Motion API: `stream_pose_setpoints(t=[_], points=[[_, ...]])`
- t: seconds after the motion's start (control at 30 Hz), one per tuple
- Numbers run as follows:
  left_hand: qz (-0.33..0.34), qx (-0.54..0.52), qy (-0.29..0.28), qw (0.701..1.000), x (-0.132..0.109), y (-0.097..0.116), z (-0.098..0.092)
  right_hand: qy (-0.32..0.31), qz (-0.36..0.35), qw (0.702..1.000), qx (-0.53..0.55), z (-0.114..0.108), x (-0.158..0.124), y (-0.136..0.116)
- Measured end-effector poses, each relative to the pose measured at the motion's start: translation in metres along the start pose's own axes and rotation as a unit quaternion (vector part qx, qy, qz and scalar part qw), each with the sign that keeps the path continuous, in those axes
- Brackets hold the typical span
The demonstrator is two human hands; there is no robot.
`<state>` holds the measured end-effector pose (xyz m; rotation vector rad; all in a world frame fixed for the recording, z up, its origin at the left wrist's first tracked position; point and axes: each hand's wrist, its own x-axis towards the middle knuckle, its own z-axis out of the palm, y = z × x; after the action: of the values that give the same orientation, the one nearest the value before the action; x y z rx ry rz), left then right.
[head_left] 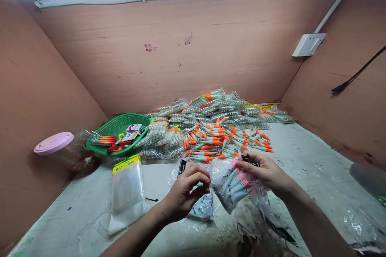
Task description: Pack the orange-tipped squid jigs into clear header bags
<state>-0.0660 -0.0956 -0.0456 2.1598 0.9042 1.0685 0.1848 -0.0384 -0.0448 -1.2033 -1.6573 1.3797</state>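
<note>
My right hand (265,170) grips the top of a clear plastic bag of lures (233,188), pale green and pink pieces showing through the film. The bag hangs tilted above the table. At its left edge my left hand (188,190) is closed in a pinch, fingertips at the plastic. Below and behind the left hand lies a second clear bag (202,204) with a black header label, partly hidden by the fingers. Just beyond both hands spreads a loose pile of pale green lures with orange tips (211,140).
Packed lure bags (208,108) are heaped along the back wall. A green basket (105,130) holds red lures and small boxes. Left of my hands lies a stack of clear header bags (127,192); a pink-lidded jar (57,143) stands farther left. Crumpled plastic (250,219) lies near the front.
</note>
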Motion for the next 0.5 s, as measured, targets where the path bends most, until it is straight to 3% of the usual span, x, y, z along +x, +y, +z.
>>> stream_pose_setpoints(t=[0.17, 0.33, 0.43, 0.5], points=[[0.072, 0.05, 0.077, 0.993, 0.008, -0.005, -0.005, -0.03, 0.053, 0.989, 0.131, 0.005, 0.007, 0.005], [0.112, 0.212, 0.031, 0.97, 0.018, -0.009, -0.003, -0.025, 0.085, 0.98, 0.178, 0.014, 0.005, 0.006], [0.134, 0.192, 0.026, 0.972, 0.015, -0.01, 0.0, -0.029, 0.106, 0.977, 0.185, 0.012, 0.002, 0.012], [0.126, 0.142, 0.017, 0.982, 0.012, -0.011, 0.002, -0.008, 0.071, 0.988, 0.135, 0.006, 0.001, 0.02]])
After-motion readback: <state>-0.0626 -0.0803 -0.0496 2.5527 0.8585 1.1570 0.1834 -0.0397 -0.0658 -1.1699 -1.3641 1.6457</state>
